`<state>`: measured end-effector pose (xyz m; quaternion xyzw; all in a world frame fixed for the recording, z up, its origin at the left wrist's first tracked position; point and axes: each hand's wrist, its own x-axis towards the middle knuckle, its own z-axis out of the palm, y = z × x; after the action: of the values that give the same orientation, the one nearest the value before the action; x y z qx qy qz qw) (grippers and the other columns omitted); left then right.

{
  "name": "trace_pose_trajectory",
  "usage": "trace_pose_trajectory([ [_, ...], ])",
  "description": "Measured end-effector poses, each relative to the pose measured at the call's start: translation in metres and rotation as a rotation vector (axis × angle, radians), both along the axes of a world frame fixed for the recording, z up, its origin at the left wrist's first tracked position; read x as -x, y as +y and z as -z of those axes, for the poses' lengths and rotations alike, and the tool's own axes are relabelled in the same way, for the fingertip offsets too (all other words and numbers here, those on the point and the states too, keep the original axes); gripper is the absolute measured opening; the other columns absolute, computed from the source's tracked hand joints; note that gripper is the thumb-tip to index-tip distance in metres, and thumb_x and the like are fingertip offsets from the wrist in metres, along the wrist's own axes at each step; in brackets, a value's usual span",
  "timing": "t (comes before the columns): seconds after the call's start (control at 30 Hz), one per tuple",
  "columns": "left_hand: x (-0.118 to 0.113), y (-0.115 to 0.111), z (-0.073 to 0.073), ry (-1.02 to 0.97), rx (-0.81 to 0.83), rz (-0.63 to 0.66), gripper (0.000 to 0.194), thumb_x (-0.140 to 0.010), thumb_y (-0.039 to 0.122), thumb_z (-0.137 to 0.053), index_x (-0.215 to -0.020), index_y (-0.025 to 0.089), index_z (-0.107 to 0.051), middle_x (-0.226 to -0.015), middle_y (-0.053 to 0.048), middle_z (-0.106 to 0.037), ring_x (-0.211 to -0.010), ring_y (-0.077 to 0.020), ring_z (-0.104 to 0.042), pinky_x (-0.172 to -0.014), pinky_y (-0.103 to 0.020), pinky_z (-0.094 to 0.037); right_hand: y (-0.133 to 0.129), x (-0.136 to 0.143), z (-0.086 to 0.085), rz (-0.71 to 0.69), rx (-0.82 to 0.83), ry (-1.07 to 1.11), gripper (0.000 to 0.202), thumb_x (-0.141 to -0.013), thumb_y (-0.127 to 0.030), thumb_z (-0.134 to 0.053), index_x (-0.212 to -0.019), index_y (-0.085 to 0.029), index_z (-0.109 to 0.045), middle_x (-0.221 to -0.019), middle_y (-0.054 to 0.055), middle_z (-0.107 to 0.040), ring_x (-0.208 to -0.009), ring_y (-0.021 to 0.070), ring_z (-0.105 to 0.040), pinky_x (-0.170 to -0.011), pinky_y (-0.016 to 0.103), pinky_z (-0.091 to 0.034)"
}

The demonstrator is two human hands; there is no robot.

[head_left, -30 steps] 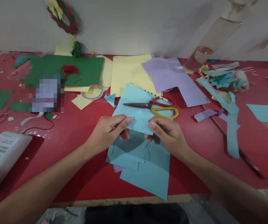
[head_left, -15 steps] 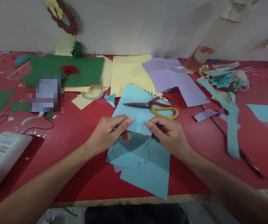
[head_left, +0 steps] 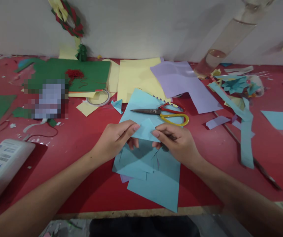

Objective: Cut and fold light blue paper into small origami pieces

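Note:
Between my two hands I hold a small piece of light blue paper, raised above the sheets. My left hand pinches its left edge between thumb and fingers. At the right edge, my right hand grips it the same way. Just beyond the paper lie scissors with one red and one yellow handle, resting on a blue sheet. Below my hands, several overlapping blue sheets cover the table, with a sliver of purple paper showing under them.
A white power bank sits at left, with a cable toward a blurred phone. Tape, green paper, yellow paper and purple paper lie behind. A bottle leans at the back right near blue strips.
My right thumb has slid slightly left and down along the paper, and its right fingertips show more beneath. The view has shifted very slightly; the scissors and sheets stay in place.

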<state>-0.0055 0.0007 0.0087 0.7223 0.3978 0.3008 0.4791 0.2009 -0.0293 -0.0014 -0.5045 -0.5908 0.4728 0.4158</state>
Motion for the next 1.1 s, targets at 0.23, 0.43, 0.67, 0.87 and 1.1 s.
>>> trace_pose_trajectory([
  [0.23, 0.0008, 0.0002, -0.0028, -0.017, 0.02, -0.028, 0.045, -0.102, 0.04, -0.042, -0.067, 0.016, -0.058, -0.06, 0.001, -0.068, -0.053, -0.0077, -0.063, -0.056, -0.016, -0.049, 0.0007, -0.0008, 0.0005, 0.038, -0.017, 0.012, 0.022, -0.088, -0.039, -0.066, -0.077, -0.02, -0.063, -0.059, -0.003, -0.065, -0.048, 0.0095, -0.063, -0.048, 0.02, -0.054],
  [0.43, 0.0001, 0.0002, -0.001, 0.019, -0.043, -0.048, 0.038, -0.099, 0.033, -0.048, -0.067, 0.017, -0.058, -0.056, 0.003, -0.068, -0.048, -0.0067, -0.06, -0.052, -0.014, -0.047, -0.0003, 0.0002, 0.002, 0.036, 0.014, 0.021, 0.023, -0.084, -0.04, -0.07, -0.079, -0.02, -0.06, -0.059, -0.003, -0.063, -0.051, 0.012, -0.066, -0.048, 0.021, -0.056],
  [0.67, -0.0004, 0.0015, -0.0007, 0.027, -0.023, -0.036, 0.029, -0.093, 0.032, -0.059, -0.068, 0.017, -0.059, -0.06, 0.002, -0.07, -0.048, -0.0077, -0.061, -0.048, -0.015, -0.046, 0.0003, -0.0003, 0.0058, 0.071, 0.013, 0.075, 0.026, -0.08, -0.042, -0.074, -0.085, -0.021, -0.06, -0.06, -0.004, -0.063, -0.051, 0.0134, -0.067, -0.053, 0.025, -0.06],
  [0.87, -0.0003, 0.0012, -0.0012, 0.016, -0.01, -0.022, 0.028, -0.091, 0.038, -0.061, -0.072, 0.018, -0.058, -0.061, 0.002, -0.069, -0.049, -0.0092, -0.062, -0.05, -0.017, -0.048, 0.0005, -0.0009, 0.0049, 0.085, 0.028, 0.063, 0.027, -0.08, -0.043, -0.074, -0.085, -0.021, -0.061, -0.061, -0.003, -0.064, -0.052, 0.014, -0.068, -0.052, 0.025, -0.06],
  [1.1, 0.0018, 0.0015, 0.0, 0.007, -0.037, -0.027, 0.038, -0.1, 0.034, -0.048, -0.068, 0.017, -0.059, -0.06, 0.002, -0.07, -0.049, -0.0063, -0.061, -0.053, -0.014, -0.047, 0.0001, -0.001, 0.0048, 0.056, 0.016, 0.052, 0.024, -0.082, -0.041, -0.072, -0.085, -0.021, -0.06, -0.06, -0.004, -0.064, -0.05, 0.0123, -0.066, -0.052, 0.024, -0.059],
])
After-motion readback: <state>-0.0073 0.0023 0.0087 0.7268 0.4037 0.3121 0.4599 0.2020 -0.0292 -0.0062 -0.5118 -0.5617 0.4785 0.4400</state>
